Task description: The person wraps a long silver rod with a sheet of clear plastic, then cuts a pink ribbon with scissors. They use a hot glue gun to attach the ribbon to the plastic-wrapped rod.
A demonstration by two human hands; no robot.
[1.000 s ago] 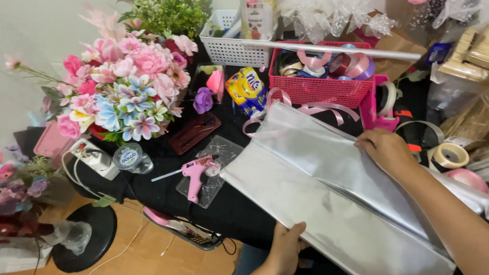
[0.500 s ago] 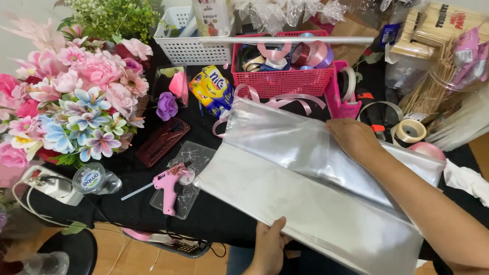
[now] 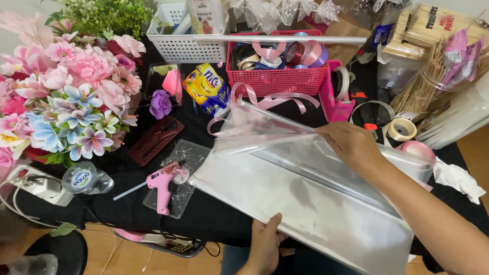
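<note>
- The left hand [image 3: 265, 244] sits higher on the near edge of the clear wrapping sheet [image 3: 307, 194], thumb now over it.
- The right hand [image 3: 350, 144] has slid toward the sheet's far fold.
- The sheet lies closer to the pink glue gun [image 3: 164, 183].

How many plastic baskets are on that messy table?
2. A white basket stands at the back beside the greenery; a pink basket of ribbon rolls sits right of it, behind the clear sheet. Clutter may hide others.

A glue gun [image 3: 162, 184] lay on the counter [image 3: 118, 176] left of the wrapping sheet [image 3: 307, 199]; a ribbon basket [image 3: 279, 79] stood behind it.
</note>
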